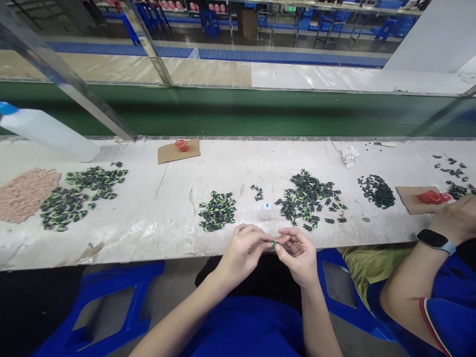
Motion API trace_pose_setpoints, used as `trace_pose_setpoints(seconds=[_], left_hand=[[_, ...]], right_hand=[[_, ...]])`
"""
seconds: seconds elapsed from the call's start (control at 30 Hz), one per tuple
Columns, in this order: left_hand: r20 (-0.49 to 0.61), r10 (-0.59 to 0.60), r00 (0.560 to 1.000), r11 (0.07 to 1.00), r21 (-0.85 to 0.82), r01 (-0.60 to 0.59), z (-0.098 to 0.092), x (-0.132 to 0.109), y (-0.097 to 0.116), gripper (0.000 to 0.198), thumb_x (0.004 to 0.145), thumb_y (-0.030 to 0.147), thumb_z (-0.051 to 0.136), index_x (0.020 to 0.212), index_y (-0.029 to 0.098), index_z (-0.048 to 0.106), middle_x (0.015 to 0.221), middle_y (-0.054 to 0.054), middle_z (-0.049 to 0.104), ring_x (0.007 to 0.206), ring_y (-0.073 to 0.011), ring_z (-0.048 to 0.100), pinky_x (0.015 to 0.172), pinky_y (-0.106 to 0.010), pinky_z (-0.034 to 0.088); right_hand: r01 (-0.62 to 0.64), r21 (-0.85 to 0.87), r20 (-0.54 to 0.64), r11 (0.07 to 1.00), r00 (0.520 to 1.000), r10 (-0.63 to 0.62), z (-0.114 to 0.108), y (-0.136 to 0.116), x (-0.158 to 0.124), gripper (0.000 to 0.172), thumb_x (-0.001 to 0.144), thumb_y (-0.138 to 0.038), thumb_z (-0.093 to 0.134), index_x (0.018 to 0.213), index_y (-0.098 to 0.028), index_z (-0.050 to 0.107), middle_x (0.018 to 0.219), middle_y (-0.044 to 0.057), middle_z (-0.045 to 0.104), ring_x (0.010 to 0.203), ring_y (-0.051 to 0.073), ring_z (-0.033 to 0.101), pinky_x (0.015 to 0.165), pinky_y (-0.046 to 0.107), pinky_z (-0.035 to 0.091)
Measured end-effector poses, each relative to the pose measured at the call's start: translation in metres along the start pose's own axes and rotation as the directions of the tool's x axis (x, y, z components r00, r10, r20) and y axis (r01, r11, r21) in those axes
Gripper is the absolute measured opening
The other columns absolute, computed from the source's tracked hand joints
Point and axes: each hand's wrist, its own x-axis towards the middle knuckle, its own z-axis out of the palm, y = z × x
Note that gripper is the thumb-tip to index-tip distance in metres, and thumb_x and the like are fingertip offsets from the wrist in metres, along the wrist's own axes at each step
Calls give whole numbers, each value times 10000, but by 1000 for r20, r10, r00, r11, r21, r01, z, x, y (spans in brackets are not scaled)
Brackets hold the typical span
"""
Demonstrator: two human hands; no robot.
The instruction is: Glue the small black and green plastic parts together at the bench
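Both hands meet at the table's front edge around one small black-and-green part [274,243]. Its exact kind is too small to make out. The fingertips of my left hand [247,248] pinch its left side, and my right hand [297,250] pinches it from the right with the fingers curled. Just beyond my hands stands a small white bottle [266,210] with a blue tip. To its left lies a pile of black-and-green parts [217,212], and to its right a larger, looser pile of similar parts [307,196]. Several small dark pieces [257,192] lie behind the bottle.
At right, a co-worker's arm [405,282] with a watch reaches over the table beside a red cup [431,197] on cardboard. Black pieces [376,191] lie nearby. At left are pinkish pieces [29,193] and a large white jug [48,134]. Another red cup [181,145] sits on cardboard behind.
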Motion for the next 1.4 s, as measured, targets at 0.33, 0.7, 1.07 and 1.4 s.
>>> trace_pose_setpoints(seconds=[0.33,0.7,1.07,1.4], left_hand=[[-353,-150,923,898,342,277,-30,7,-49,144,861,216,560,921,250,686,945,-89,728,971,-313,567,855,-481,336],[-369,-105,923,808,509,296,-26,41,-70,247,841,151,544,637,202,674,878,-139,682,956,-359,483,819,-550,305],[-50,-12,999,949,314,27,-1,17,-44,134,895,144,543,865,221,649,878,-37,728,965,-239,594,856,-398,313],[-5,-142,990,970,200,140,4,9,-47,184,837,141,636,999,228,636,1006,-29,749,965,-205,666,876,-368,378]], right_hand=[[28,-678,-507,735,706,-494,-64,0,37,294,749,-391,716,924,-156,700,998,132,681,983,286,619,897,496,489],[321,-767,72,555,903,-423,17,17,50,340,774,-375,716,1068,-233,620,1175,122,606,1252,370,388,1020,602,340],[86,-177,-95,980,990,-104,-1,10,28,303,673,-317,776,869,-214,569,816,23,706,732,194,673,666,308,536],[111,28,-417,993,904,-90,-10,27,17,242,713,-380,714,785,-154,662,646,6,623,495,118,512,447,233,389]])
